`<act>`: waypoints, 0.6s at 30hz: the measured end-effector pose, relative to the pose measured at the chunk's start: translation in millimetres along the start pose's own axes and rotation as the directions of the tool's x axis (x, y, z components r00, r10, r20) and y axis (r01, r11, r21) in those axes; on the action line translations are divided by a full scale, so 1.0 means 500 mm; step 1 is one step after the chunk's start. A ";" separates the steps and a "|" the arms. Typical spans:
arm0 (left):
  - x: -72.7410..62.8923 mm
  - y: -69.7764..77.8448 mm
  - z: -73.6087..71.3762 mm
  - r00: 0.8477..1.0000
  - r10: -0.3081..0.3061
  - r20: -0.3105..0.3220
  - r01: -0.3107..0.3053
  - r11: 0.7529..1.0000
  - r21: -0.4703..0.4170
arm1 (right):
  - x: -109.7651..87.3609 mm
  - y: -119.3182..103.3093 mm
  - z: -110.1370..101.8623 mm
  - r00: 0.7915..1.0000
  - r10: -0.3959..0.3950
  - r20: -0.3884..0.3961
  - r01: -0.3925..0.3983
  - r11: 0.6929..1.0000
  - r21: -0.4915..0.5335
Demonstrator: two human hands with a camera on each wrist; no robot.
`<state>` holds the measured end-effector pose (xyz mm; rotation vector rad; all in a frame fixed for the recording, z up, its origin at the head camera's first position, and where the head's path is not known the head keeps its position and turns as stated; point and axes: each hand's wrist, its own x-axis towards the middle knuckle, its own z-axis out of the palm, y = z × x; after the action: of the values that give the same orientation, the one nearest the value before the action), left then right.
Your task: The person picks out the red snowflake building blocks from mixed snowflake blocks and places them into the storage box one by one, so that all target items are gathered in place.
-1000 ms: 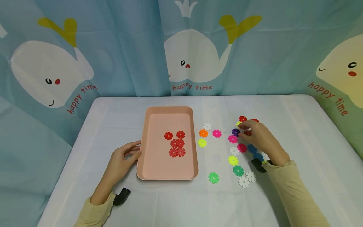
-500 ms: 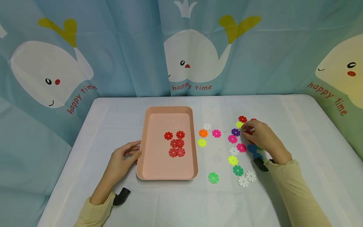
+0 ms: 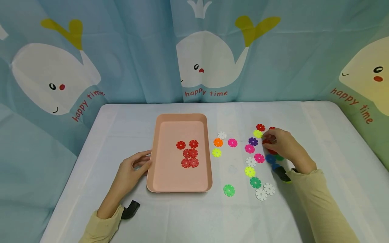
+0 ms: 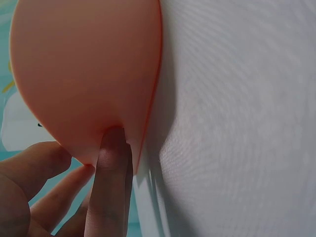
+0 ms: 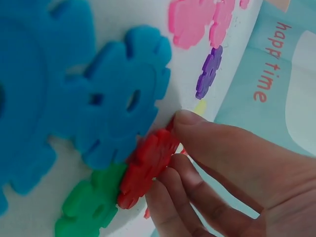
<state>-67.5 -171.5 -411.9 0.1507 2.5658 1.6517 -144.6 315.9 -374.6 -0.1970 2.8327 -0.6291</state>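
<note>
My left hand [image 3: 133, 170] grips the left rim of a pink tray [image 3: 155, 148]. In the left wrist view its fingers [image 4: 111, 163] press the tray's outer wall, with the thumb at the edge. Several red flower-shaped plastic discs [image 3: 181, 145] lie inside the tray. Over the loose pieces on the right, my right hand [image 3: 285, 143] pinches a red flower-shaped disc [image 5: 150, 168] between thumb and fingertips. Blue discs [image 5: 126, 94] and a green disc [image 5: 91, 202] are close beside it. The fingers partly hide the red pieces in the head view.
Pink, white, yellow, green and purple discs [image 3: 253, 141] are scattered between the tray and my right hand. An orange disc [image 3: 218, 142] lies near the tray's right rim. Behind the white-covered table [image 3: 194, 216] hangs a blue curtain [image 3: 133, 67] with whale prints.
My right hand has shifted a little to the right, uncovering the yellow and purple discs. My left hand and the tray have stayed in place.
</note>
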 end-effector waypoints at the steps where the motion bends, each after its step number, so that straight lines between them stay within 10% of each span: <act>1: 0.000 0.000 0.000 1.000 0.000 0.000 0.000 1.000 0.000 | 0.000 0.001 -0.001 1.000 0.004 0.006 -0.004 1.000 -0.001; 18: 0.000 0.001 0.001 1.000 -0.006 0.000 0.006 1.000 -0.016 | 0.001 0.005 -0.005 0.998 0.040 0.039 -0.041 0.999 0.019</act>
<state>-67.5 -170.9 -411.9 0.1423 2.5496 1.6697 -145.7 319.1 -373.5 -0.1457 2.7854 -0.6372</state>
